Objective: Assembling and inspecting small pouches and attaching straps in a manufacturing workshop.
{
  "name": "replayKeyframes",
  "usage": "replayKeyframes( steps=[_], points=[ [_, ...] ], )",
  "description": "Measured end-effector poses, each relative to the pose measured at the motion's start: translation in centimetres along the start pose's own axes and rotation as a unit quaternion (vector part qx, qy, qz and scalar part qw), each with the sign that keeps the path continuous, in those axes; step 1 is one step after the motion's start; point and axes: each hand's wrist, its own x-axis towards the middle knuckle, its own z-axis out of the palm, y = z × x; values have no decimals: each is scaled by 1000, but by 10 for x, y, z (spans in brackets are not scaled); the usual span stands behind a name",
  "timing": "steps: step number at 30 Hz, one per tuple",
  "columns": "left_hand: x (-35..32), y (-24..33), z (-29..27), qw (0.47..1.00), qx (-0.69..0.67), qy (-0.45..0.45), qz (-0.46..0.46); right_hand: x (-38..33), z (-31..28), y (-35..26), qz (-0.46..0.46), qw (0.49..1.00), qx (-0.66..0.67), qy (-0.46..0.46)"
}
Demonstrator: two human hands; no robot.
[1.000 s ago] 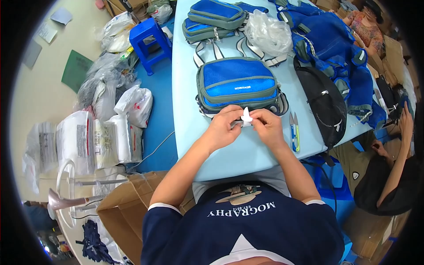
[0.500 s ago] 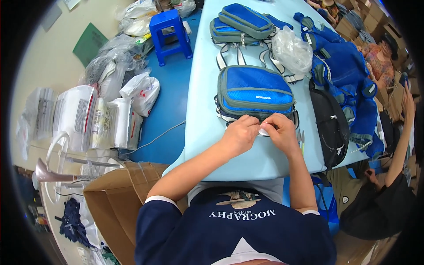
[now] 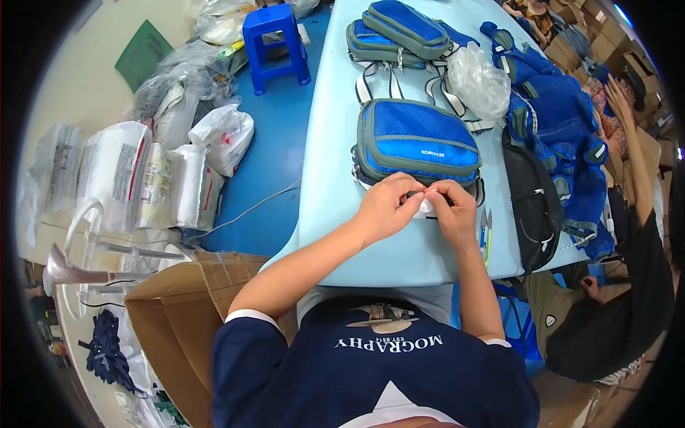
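Pinching white piece (image 3: pixel 427 206), left hand (image 3: pixel 387 206), right hand (image 3: pixel 454 208) by rounded, textured bag (image 3: pixel 419 132)

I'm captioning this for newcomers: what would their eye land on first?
Probably the bright blue bag with grey trim, lying mid-table on the pale blue table. Just in front of it, the left hand and right hand meet at a small white piece. Left of the table stands a blue stool.

The blue bag (image 3: pixel 421 127) looks like textured cloth, with matt grey edging (image 3: pixel 369 135). The clear bag (image 3: pixel 478 84) is thin, glossy plastic (crinkled all over). The stool (image 3: pixel 270 16) is smooth, shiny plastic; the box (image 3: pixel 178 314), dull, creased cardboard.
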Motion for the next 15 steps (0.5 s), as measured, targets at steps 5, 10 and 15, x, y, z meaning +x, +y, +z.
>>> replayKeyframes(
  steps=[5,10,15],
  points=[
    [8,6,3,994,-92,3,-53,-2,-3,2,-25,999,-9,24],
    [19,3,1,1000,-15,-22,17,-1,-3,3,-22,998,-36,40],
    [21,14,3,997,21,-48,-47,-2,-7,9,-35,999,-20,27]
  ],
)
